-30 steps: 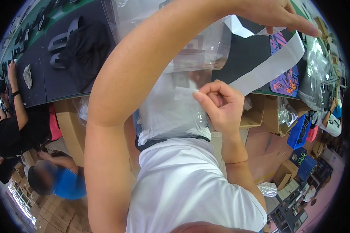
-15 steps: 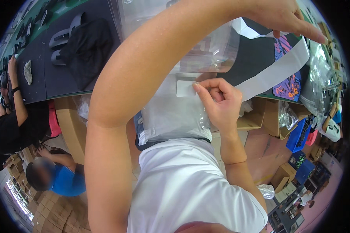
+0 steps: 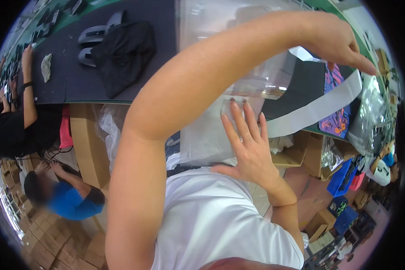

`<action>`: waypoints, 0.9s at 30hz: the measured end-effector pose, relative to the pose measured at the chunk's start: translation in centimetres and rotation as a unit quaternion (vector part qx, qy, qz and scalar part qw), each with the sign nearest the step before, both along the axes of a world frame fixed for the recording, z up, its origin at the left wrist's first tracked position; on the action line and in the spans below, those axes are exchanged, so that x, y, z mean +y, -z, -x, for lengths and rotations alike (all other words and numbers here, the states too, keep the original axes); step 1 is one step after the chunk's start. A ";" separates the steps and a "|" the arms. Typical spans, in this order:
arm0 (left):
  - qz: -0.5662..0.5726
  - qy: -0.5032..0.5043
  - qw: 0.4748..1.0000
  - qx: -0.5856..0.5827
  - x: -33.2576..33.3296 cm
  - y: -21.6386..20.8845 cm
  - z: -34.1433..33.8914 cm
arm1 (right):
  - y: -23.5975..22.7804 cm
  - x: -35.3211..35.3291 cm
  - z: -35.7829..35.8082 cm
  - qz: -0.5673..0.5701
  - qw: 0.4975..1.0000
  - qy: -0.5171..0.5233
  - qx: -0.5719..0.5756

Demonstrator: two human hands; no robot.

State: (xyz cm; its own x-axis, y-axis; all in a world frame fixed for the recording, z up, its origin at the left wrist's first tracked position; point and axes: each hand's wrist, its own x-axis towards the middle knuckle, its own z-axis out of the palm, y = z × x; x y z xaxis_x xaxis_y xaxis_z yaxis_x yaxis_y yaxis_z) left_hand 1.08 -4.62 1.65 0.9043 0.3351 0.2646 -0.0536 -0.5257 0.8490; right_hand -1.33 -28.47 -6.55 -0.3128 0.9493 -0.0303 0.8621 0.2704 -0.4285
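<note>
Head view: right hand (image 3: 247,148) flat, fingers spread, gripping nothing, laid on clear bag (image 3: 200,141) at near edge of dark table (image 3: 166,40). Left hand (image 3: 342,47) reaches far right, index extended, by white strip (image 3: 319,112); grip on it cannot be told. Progress: looks like pressing-down; anything beneath fingers hidden. More clear plastic (image 3: 274,85) lies beyond, how much left unclear.

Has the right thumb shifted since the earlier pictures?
Yes: the right thumb has moved toward the white shirt, judged against the near edge of the black table.
</note>
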 end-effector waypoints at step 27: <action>-0.016 -0.014 0.997 -0.074 -0.7 -0.5 1.8 | 0.9 3.4 -1.0 -0.220 0.935 0.132 0.243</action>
